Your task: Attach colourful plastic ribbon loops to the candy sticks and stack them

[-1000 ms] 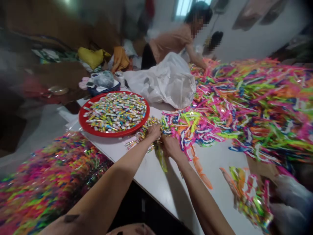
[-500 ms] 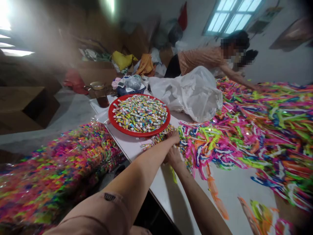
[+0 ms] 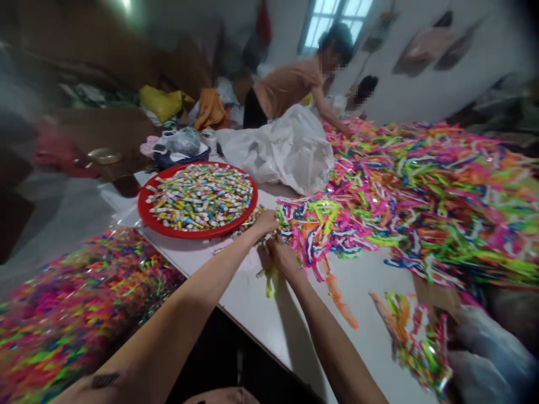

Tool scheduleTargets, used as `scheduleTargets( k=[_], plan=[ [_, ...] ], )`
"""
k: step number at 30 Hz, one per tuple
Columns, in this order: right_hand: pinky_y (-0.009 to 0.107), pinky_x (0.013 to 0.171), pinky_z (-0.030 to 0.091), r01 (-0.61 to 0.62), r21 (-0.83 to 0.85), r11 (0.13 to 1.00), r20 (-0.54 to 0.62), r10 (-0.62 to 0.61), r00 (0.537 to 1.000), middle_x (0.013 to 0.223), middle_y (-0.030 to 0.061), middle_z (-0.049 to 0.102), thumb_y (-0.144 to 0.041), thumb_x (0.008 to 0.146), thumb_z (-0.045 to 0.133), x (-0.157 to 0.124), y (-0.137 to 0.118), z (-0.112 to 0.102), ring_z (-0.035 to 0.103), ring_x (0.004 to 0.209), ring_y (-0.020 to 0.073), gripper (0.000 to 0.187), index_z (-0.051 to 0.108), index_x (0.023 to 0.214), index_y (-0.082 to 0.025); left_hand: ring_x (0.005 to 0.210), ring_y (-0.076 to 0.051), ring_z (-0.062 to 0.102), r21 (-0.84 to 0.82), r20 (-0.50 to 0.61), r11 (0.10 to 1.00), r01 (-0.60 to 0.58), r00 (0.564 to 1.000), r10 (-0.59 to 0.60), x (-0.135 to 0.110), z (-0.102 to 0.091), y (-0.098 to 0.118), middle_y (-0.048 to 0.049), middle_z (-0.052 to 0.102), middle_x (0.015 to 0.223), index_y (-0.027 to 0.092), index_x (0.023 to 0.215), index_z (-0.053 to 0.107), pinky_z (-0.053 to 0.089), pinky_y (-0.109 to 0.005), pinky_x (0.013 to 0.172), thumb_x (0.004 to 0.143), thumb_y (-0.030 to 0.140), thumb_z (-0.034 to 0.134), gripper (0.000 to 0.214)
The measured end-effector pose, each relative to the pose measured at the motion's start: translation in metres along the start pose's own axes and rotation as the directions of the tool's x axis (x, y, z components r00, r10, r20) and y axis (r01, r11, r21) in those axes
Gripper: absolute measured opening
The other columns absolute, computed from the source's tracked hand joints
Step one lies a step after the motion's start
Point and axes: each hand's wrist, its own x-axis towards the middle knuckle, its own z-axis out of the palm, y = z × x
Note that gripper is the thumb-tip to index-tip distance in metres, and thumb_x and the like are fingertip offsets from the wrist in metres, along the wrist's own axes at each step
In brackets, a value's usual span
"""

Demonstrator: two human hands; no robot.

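Since the earlier frames, both of my hands have stayed together at the near edge of the strip heap, while the yellow-green piece below them now hangs shorter and closer to my right hand.

Around the hands: a red tray (image 3: 145,216) heaped with small wrapped tubes stands on the white table (image 3: 269,314), just to the left of my left hand. Behind it lies a crumpled white plastic bag (image 3: 290,148). A broad heap of neon strips (image 3: 421,191), pink, green, orange and blue, covers the right and far side of the table; a co-worker (image 3: 290,84) bends over its far end. A clear-wrapped mass of coloured strips (image 3: 80,297) lies off the table edge at lower left. A few loose tubes (image 3: 252,216) lie between the tray and my hands. Nothing stands between me and the hands.

My left hand (image 3: 264,223) rests with fingers curled down on the loose tubes and strip ends; whether it grips anything I cannot tell. My right hand (image 3: 283,257), just beside it and touching, is closed on a yellow-green strip (image 3: 269,283), which trails down onto the bare table in front of the heap.
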Motion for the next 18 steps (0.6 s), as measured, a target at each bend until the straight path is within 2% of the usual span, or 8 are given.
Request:
scheduleTargets(
  k=[3, 5, 9, 11, 13, 14, 16, 18],
  plan=[
    [0.025, 0.069, 0.044, -0.015, 0.259, 0.966, -0.215, 0.073, 0.974, 0.094, 0.0066, 0.056, -0.011, 0.079, 0.047, -0.019, 0.029, -0.006, 0.057, 0.079, 0.0156, 0.031, 0.059, 0.108, -0.015, 0.071, -0.015, 0.061, -0.252, 0.033, 0.962, 0.102, 0.995, -0.097, -0.026, 0.005, -0.013, -0.0006, 0.06, 0.073, 0.015, 0.099, 0.061, 0.051, -0.029, 0.068, 0.085, 0.03, 0.055, 0.021],
    [0.026, 0.071, 0.045, 0.042, 0.331, 0.943, -0.272, 0.053, 0.961, 0.095, 0.0055, 0.057, -0.01, 0.079, 0.046, -0.038, 0.039, -0.012, 0.055, 0.081, 0.0158, 0.036, 0.057, 0.113, -0.016, 0.064, -0.014, 0.06, -0.397, 0.141, 0.897, 0.193, 0.979, -0.148, -0.051, 0.018, -0.023, 0.0, 0.058, 0.068, 0.016, 0.1, 0.059, 0.051, -0.029, 0.064, 0.086, 0.035, 0.051, 0.024],
    [0.026, 0.076, 0.045, 0.121, 0.31, 0.943, -0.19, -0.064, 0.98, 0.102, 0.0031, 0.06, -0.013, 0.083, 0.05, -0.081, 0.036, -0.027, 0.055, 0.09, 0.0165, 0.022, 0.064, 0.097, -0.022, 0.059, -0.014, 0.059, -0.586, 0.408, 0.701, 0.407, 0.895, -0.179, -0.091, 0.062, -0.03, -0.0019, 0.059, 0.064, 0.014, 0.084, 0.059, 0.051, -0.028, 0.059, 0.085, 0.045, 0.053, 0.031],
    [0.026, 0.082, 0.043, 0.178, 0.286, 0.942, -0.147, -0.14, 0.979, 0.106, 0.0037, 0.062, -0.01, 0.084, 0.051, -0.102, 0.036, -0.034, 0.055, 0.096, 0.0167, 0.023, 0.066, 0.095, -0.022, 0.057, -0.012, 0.058, -0.658, 0.484, 0.554, 0.509, 0.85, -0.207, -0.101, 0.083, -0.03, -0.0017, 0.06, 0.063, 0.014, 0.08, 0.06, 0.05, -0.025, 0.056, 0.083, 0.038, 0.059, 0.025],
    [0.025, 0.088, 0.041, 0.221, 0.298, 0.929, -0.133, -0.188, 0.973, 0.111, 0.0034, 0.062, -0.006, 0.085, 0.048, -0.123, 0.046, -0.038, 0.054, 0.103, 0.0154, 0.031, 0.064, 0.106, -0.023, 0.056, -0.011, 0.057, -0.689, 0.515, 0.456, 0.563, 0.823, -0.239, -0.106, 0.098, -0.029, -0.0009, 0.062, 0.064, 0.013, 0.078, 0.061, 0.049, -0.022, 0.055, 0.079, 0.026, 0.065, 0.014],
    [0.024, 0.09, 0.041, 0.187, 0.31, 0.932, -0.145, -0.148, 0.978, 0.114, 0.0029, 0.062, -0.005, 0.085, 0.046, -0.133, 0.054, -0.038, 0.054, 0.105, 0.0145, 0.036, 0.062, 0.112, -0.024, 0.056, -0.01, 0.057, -0.689, 0.522, 0.44, 0.576, 0.815, -0.251, -0.107, 0.103, -0.028, -0.001, 0.062, 0.065, 0.013, 0.077, 0.062, 0.048, -0.021, 0.055, 0.077, 0.021, 0.066, 0.01],
    [0.025, 0.09, 0.041, -0.043, 0.306, 0.951, -0.167, 0.098, 0.981, 0.116, 0.0043, 0.061, -0.008, 0.085, 0.047, -0.153, 0.074, -0.033, 0.054, 0.107, 0.0149, 0.039, 0.057, 0.12, -0.023, 0.057, -0.009, 0.058, -0.662, 0.528, 0.47, 0.584, 0.808, -0.261, -0.112, 0.108, -0.027, -0.0023, 0.064, 0.067, 0.011, 0.075, 0.063, 0.045, -0.018, 0.052, 0.074, 0.015, 0.069, 0.007],
    [0.028, 0.085, 0.043, -0.381, 0.212, 0.9, -0.126, 0.412, 0.902, 0.115, 0.0097, 0.061, -0.014, 0.086, 0.051, -0.17, 0.093, -0.024, 0.055, 0.106, 0.0191, 0.034, 0.056, 0.119, -0.018, 0.057, -0.009, 0.059, -0.638, 0.53, 0.496, 0.589, 0.803, -0.271, -0.119, 0.108, -0.027, -0.0044, 0.066, 0.07, 0.009, 0.077, 0.064, 0.042, -0.016, 0.048, 0.071, 0.011, 0.07, 0.009]
  ],
)
